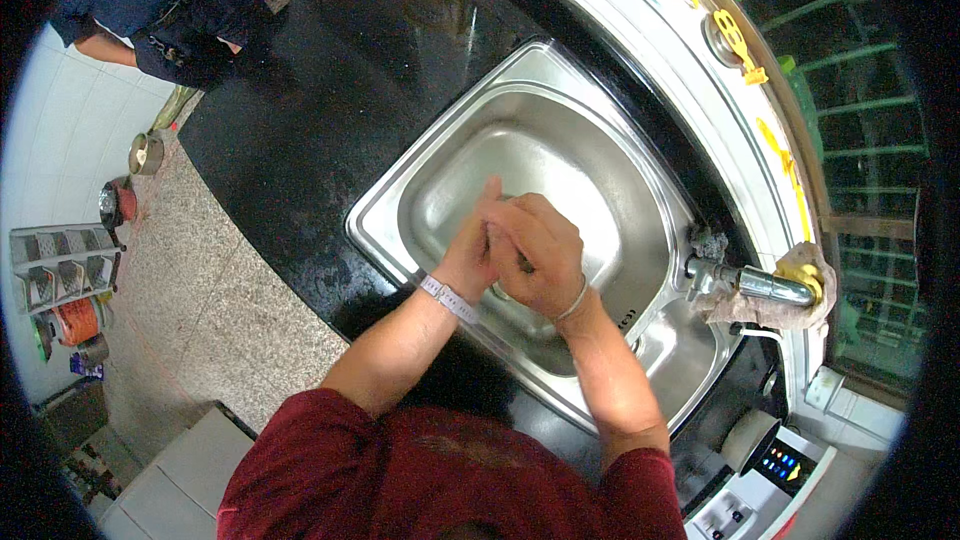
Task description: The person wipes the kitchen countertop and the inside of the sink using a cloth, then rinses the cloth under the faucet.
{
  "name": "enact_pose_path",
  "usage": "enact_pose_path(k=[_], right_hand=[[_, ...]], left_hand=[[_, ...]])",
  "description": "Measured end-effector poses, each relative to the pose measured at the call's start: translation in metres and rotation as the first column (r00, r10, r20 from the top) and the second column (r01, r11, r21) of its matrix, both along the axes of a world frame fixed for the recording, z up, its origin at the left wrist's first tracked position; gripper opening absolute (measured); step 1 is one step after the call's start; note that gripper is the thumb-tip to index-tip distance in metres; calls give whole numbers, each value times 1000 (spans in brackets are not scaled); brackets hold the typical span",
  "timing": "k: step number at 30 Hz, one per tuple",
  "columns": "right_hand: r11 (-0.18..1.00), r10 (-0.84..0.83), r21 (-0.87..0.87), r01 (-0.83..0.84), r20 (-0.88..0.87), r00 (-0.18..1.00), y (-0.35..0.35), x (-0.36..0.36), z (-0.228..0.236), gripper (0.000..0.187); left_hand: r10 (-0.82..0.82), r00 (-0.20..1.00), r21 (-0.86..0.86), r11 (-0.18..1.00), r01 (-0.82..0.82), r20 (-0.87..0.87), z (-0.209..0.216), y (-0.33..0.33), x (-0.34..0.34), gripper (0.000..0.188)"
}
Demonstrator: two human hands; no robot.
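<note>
Over shiny, rounded steel sink (520,135), hands (548,258) together, can't tell whether fingers (540,216) hold anything

A maroon shirt (455,485), pale wristband (449,298) and bracelet (575,302) are worn.

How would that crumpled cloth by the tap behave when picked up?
The cloth would probably flop, given its loose folds. It looks thin, so likely light. It might snag on the tap, which crosses part of it in view.
</note>
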State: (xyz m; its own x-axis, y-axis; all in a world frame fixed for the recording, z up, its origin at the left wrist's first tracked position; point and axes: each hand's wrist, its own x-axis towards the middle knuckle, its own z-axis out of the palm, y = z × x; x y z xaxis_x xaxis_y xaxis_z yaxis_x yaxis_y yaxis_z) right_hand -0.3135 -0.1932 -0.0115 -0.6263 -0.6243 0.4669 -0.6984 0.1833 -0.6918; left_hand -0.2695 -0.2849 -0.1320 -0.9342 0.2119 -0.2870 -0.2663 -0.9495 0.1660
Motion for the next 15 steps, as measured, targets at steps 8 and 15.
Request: enact_pose_path(k=[8,15], right_hand=[[479,325,-602,639,798,507,28,-6,-21,26],[666,579,-613,425,784,224,38,-18,-4,25]], left_hand=[[455,871,-514,710,-482,-188,132,1,-20,23],[-381,430,-463,-4,-886,-819,150,17,-20,16]])
